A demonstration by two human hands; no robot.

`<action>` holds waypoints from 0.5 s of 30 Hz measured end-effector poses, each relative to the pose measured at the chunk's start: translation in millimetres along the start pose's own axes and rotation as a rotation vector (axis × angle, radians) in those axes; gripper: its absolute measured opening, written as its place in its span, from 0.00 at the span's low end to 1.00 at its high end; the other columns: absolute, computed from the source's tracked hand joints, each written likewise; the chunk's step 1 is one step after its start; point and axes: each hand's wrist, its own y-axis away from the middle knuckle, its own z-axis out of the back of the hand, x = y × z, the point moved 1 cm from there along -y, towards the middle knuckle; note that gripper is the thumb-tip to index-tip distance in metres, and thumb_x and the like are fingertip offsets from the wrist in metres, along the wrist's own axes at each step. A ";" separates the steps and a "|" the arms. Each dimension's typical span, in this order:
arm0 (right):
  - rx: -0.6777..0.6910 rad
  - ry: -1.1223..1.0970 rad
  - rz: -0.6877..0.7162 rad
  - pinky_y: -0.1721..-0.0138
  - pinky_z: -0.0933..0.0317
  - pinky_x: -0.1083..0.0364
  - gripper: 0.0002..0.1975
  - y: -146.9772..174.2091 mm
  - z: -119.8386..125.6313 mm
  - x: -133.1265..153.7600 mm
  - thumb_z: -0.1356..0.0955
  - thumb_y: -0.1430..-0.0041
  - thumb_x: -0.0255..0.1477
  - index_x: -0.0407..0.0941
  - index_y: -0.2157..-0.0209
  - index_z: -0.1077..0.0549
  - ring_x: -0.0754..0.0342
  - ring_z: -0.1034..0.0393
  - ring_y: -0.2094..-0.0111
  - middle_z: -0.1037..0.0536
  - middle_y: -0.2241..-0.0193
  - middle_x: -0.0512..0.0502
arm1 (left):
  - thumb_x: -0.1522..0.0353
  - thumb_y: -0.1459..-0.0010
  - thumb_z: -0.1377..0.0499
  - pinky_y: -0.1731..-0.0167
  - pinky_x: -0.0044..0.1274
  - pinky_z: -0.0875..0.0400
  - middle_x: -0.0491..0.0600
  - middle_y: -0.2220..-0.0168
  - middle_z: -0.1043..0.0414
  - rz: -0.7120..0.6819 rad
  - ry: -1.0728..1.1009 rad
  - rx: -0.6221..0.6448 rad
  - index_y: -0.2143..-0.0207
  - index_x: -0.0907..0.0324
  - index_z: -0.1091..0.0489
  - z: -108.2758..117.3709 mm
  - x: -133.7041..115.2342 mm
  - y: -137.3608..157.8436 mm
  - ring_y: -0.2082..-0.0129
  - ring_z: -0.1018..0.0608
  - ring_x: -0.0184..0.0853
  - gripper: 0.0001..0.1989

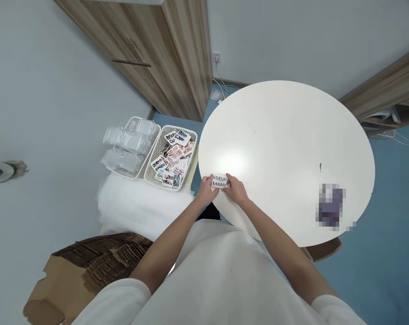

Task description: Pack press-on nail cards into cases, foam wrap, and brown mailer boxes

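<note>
A small white card of press-on nails (219, 181) is held flat between both hands over the near left edge of the round white table (285, 135). Two rows of greenish nails show on its face. My left hand (207, 190) is closed on the card's left end, thumb on top. The right end is pinched by my right hand (236, 188). To the left, a white basket (146, 174) holds many similar nail cards (175, 153) in pink, dark and green, lying in a loose heap.
Another basket (134, 176) beside it is heaped with clear plastic packs (130, 141). In front of them lies a roll of white wrap (140, 203). A cardboard box (65, 280) with folded brown cardboard is at lower left. A blurred purple item (330, 206) rests on the table's right side.
</note>
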 end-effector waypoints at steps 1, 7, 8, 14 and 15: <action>-0.002 0.046 -0.008 0.64 0.42 0.52 0.28 -6.1 -3.7 2.0 0.34 0.50 0.29 0.46 0.46 0.44 0.52 0.35 0.66 0.29 0.66 0.47 | 0.68 0.51 0.45 0.53 0.29 0.38 0.54 0.57 0.43 -0.002 -0.017 0.002 0.42 0.62 0.51 1.5 3.5 -5.1 0.54 0.34 0.38 0.34; -0.050 0.211 -0.039 0.63 0.45 0.50 0.28 -10.7 -12.8 8.4 0.37 0.46 0.33 0.44 0.44 0.47 0.47 0.36 0.63 0.29 0.63 0.41 | 0.64 0.50 0.46 0.52 0.33 0.41 0.57 0.54 0.41 -0.068 -0.192 -0.043 0.43 0.64 0.50 7.1 8.8 -7.6 0.51 0.37 0.44 0.32; -0.068 0.225 -0.026 0.62 0.45 0.50 0.29 -5.9 -12.3 9.1 0.38 0.46 0.34 0.44 0.43 0.48 0.46 0.36 0.61 0.30 0.60 0.39 | 0.64 0.49 0.46 0.52 0.33 0.42 0.57 0.52 0.41 -0.104 -0.228 -0.053 0.43 0.63 0.49 8.4 8.6 -3.9 0.50 0.38 0.44 0.31; -0.085 0.367 0.124 0.50 0.55 0.45 0.26 25.6 -15.3 16.4 0.39 0.45 0.39 0.44 0.46 0.43 0.43 0.50 0.44 0.41 0.44 0.39 | 0.64 0.45 0.51 0.49 0.35 0.50 0.55 0.45 0.41 -0.321 -0.399 -0.011 0.47 0.58 0.42 17.3 11.3 14.9 0.45 0.41 0.44 0.22; -0.077 0.385 0.131 0.50 0.57 0.44 0.27 27.0 -17.6 18.0 0.39 0.45 0.39 0.44 0.46 0.43 0.43 0.52 0.43 0.42 0.43 0.39 | 0.64 0.44 0.51 0.49 0.36 0.51 0.55 0.45 0.41 -0.328 -0.418 -0.008 0.47 0.58 0.41 18.7 11.8 14.9 0.44 0.42 0.45 0.22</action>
